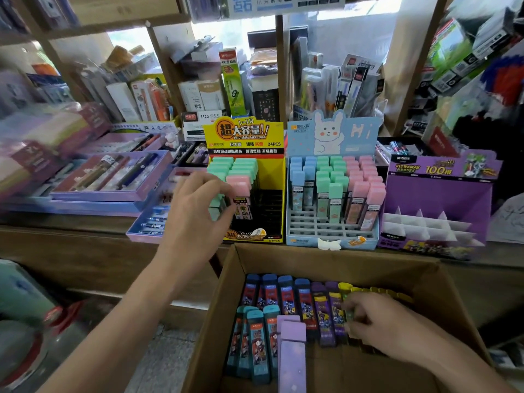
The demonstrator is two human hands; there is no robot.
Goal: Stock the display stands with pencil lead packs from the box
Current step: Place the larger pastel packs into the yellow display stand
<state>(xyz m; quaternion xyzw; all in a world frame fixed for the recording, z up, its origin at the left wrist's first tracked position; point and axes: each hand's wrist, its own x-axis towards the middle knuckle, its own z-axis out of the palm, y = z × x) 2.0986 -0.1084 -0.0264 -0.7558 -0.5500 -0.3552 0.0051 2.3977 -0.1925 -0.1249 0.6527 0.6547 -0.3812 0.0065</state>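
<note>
My left hand (195, 211) pinches a slim clear pencil lead pack with a pink cap (241, 191), fingers on the cap and thumb lower down on its side. The pack stands upright, long axis vertical, cap up and label facing me, in the left half of the yellow cardboard display stand (244, 134), in front of rows of mint-capped packs (241, 165). The stand's right-hand slots are dark.

My right hand (377, 321) lies low in the open brown cardboard box (312, 259), fingers curled down over the yellow-capped packs (377, 292) at the right of the far row; whether it grips one I cannot tell, the fingertips being blurred. The box's packs lie flat, caps pointing away from me: dark-blue-capped ones (283, 293) and purple ones (331, 313) in the far row, teal ones (255, 336) and lilac ones (292, 353) nearer.

Right of the yellow stand sit a pale blue rabbit-printed stand (331, 231), partly filled, and a purple stand with white dividers (433, 194).
</note>
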